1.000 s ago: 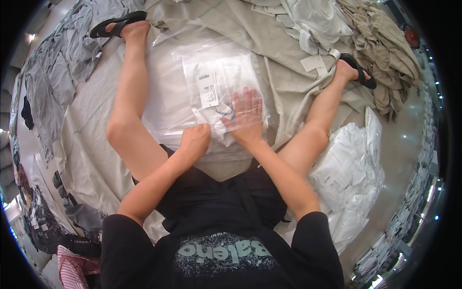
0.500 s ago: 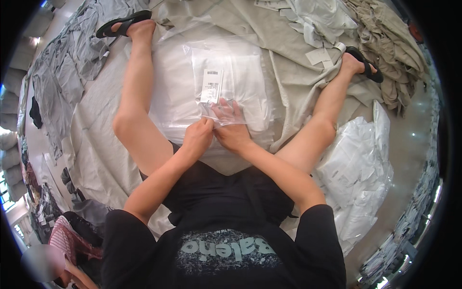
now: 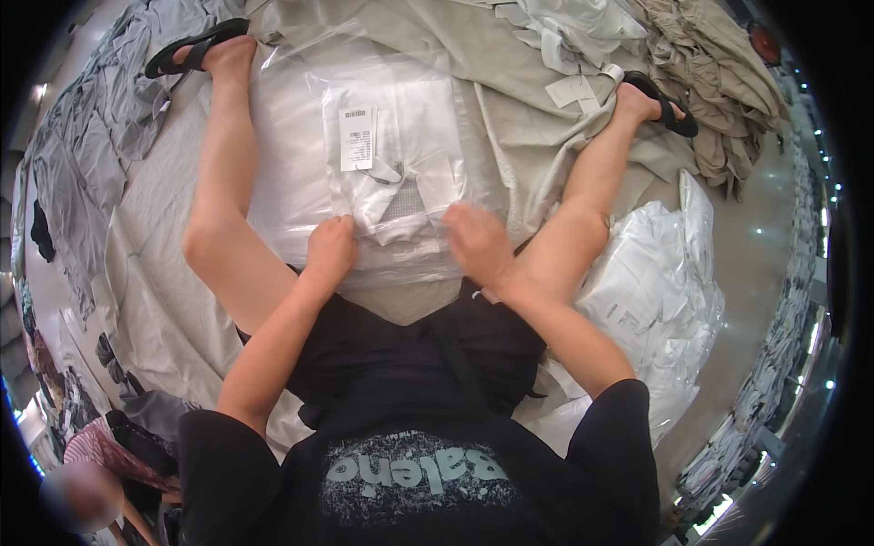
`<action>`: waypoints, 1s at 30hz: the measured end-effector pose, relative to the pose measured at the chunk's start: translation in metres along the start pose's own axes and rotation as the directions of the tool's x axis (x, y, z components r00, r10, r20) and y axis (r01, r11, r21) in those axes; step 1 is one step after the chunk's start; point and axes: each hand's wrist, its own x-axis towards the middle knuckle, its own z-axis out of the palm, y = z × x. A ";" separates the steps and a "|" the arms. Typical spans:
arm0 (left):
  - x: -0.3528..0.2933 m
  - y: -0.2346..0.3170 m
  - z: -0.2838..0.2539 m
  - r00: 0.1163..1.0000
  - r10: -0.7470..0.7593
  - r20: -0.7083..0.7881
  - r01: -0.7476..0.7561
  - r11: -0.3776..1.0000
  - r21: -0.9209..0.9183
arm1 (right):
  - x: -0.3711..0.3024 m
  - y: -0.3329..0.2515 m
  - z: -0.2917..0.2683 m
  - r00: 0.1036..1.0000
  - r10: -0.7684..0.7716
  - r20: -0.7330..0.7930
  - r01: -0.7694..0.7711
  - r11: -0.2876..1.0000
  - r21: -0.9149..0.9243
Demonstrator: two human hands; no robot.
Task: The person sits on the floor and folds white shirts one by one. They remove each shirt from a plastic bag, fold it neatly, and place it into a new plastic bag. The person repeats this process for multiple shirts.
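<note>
Head view: clear bag [image 3: 432, 114] lying just beyond and between both grips, with a folded white shirt [image 3: 423, 164] in or under its film; cannot tell exactly where the mouth opens. Left grip [image 3: 332, 244] curled to a pinch, apparently closed on the bag's near left edge. Right grip [image 3: 478, 238] blurred beside the shirt's near right corner, fingers bent; cannot tell how far open, nor whether holding any film.

Could split the film at the left grip, from pulling hard on one side only. Could crumple the collar [image 3: 402, 202], right between the grips, by dragging clinging film across it. Could snag the string of the tag [image 3: 359, 141], just beyond the left grip, from sweeping a finger too far forward. Could also catch a wrong layer, with a slippery stack [image 3: 282, 182] of clear bags directly beneath, and slide everything askew.

Around: left leg [image 3: 223, 164] and right leg [image 3: 596, 173] flanking both grips, limiting sideways reach. Right of the right grip, past the leg, a bagged bundle [image 3: 651, 309]; farther ahead, a brown pile [image 3: 719, 86]. Far left of the left grip, grey cloth [image 3: 100, 136]. Beneath the stack, a rucked beige sheet [image 3: 150, 300], likely to shift.
</note>
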 end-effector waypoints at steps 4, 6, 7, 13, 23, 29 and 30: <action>0.008 -0.012 0.003 0.997 0.072 0.021 -0.072 0.997 -0.031 | 0.018 0.034 0.002 0.980 0.164 -0.115 -0.170 0.984 -0.044; 0.011 -0.008 -0.009 0.998 0.056 0.008 -0.055 0.996 -0.072 | 0.019 0.046 0.008 0.986 0.146 -0.084 -0.144 0.989 0.026; 0.012 0.001 -0.029 0.999 0.030 -0.025 -0.033 0.994 -0.106 | 0.019 0.045 0.004 0.981 0.166 -0.099 -0.158 0.983 0.089; 0.060 0.027 -0.175 0.902 -0.101 -0.420 -0.052 0.940 -0.338 | 0.089 0.012 -0.084 0.922 0.142 -0.359 -0.081 0.981 0.178; 0.136 0.040 -0.323 0.906 -0.201 -0.372 -0.082 0.779 -0.622 | 0.177 0.005 -0.203 0.875 0.092 -0.475 0.026 0.971 0.236; 0.116 0.060 -0.299 0.722 0.234 -0.651 -0.157 0.972 0.175 | 0.152 -0.004 -0.184 0.924 0.360 -0.132 -0.146 0.649 0.746; 0.115 0.085 -0.296 0.694 0.308 -0.651 -0.236 0.951 0.199 | 0.148 -0.001 -0.183 0.930 0.336 -0.147 -0.110 0.638 0.762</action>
